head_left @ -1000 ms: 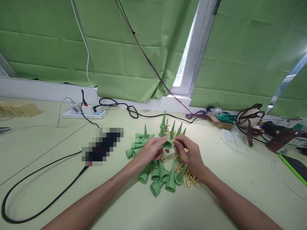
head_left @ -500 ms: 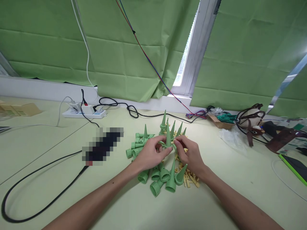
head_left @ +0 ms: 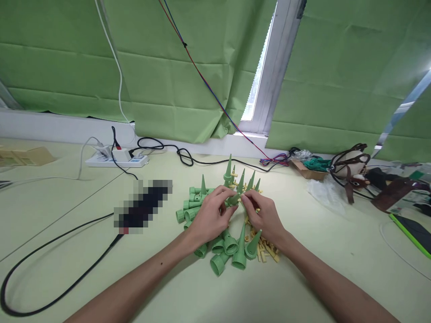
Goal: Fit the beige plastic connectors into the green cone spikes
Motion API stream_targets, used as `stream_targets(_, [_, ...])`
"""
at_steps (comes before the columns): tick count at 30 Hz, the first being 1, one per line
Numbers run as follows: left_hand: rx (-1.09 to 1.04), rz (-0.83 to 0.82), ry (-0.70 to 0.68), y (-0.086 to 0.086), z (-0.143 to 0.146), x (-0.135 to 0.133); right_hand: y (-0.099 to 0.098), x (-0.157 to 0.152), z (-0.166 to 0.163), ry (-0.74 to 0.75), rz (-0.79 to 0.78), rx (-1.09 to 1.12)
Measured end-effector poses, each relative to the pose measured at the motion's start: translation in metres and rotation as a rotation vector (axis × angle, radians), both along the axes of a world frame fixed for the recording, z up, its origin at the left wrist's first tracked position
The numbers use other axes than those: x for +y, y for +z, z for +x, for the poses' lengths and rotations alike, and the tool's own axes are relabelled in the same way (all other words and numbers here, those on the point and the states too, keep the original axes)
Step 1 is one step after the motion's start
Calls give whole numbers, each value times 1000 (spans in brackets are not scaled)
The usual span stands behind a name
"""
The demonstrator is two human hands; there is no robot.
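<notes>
My left hand [head_left: 211, 217] is closed around a green plant watering spike [head_left: 233, 200], which lies tilted in its fingers, partly covered by them. My right hand [head_left: 264, 213] pinches at the spike's side; a small yellow valve [head_left: 239, 200] shows at its fingertips, mostly hidden. Around both hands lie loose green parts: tube-shaped bodies [head_left: 192, 214] on the left and cones [head_left: 239, 249] in front. Small yellow pieces [head_left: 266, 251] are heaped under and beside my right hand. Behind the hands stand several upright green spikes [head_left: 228, 172], some with yellow pieces on them.
On the left, a pixelated dark object [head_left: 144, 206] with a black cable lies on the table [head_left: 319, 278]. A white power strip [head_left: 117, 162] sits near the wall. To the right are a clear plastic bag [head_left: 328, 195], a cardboard box [head_left: 310, 171] and a green-edged dark device [head_left: 412, 233].
The spike in my left hand has tipped over from upright to a slant. My right fingertips have moved slightly left, against its side. The view has shifted a little.
</notes>
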State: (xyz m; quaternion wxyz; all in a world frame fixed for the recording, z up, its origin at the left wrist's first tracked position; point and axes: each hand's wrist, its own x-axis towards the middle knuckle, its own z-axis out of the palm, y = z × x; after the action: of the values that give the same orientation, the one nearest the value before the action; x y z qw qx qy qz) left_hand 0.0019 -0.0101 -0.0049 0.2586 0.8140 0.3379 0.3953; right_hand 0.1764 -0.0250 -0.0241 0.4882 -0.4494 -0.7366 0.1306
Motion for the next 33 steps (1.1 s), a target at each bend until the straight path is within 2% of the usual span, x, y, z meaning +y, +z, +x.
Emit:
stream_targets(9, [-7, 47, 17, 0, 0, -1, -1, 1, 0, -4, 18, -25])
stream_targets(16, [20, 87, 197, -2, -1, 1, -1, 0, -1, -20, 48, -10])
stream_targets(21, [52, 99, 242, -1, -2, 2, 0, 0, -2, -22, 102, 11])
stream_targets(25, [1, -9, 185, 3, 0, 2, 0, 0, -2, -23, 143, 33])
stream_targets(33, [-187, -279, 48, 9, 1, 0, 3, -1, -2, 10, 117, 64])
